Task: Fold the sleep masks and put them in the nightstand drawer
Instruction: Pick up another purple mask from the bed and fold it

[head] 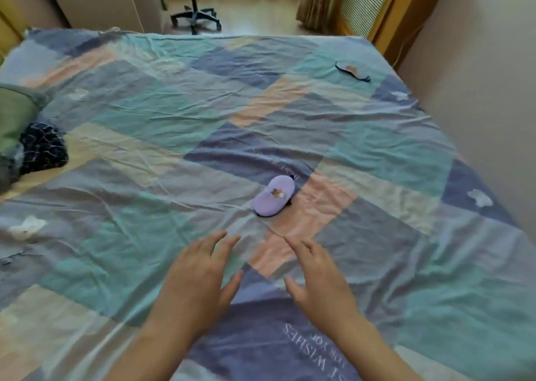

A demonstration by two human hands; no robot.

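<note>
A lilac sleep mask (274, 196), folded in half with a small picture on top, lies on the patchwork bedspread (174, 125) near the middle of the bed. A second sleep mask (351, 71), grey-blue with a dark strap, lies flat far off at the bed's back right. My left hand (200, 273) and my right hand (319, 276) hover side by side over the bedspread, a short way in front of the lilac mask. Both have their fingers spread and hold nothing. No nightstand or drawer is in view.
A green pillow (14, 114) and a dark patterned cloth (43, 146) lie at the bed's left edge. A wall (478, 76) runs along the right side of the bed. Beyond the foot of the bed stands an office chair base (195, 15) on the floor.
</note>
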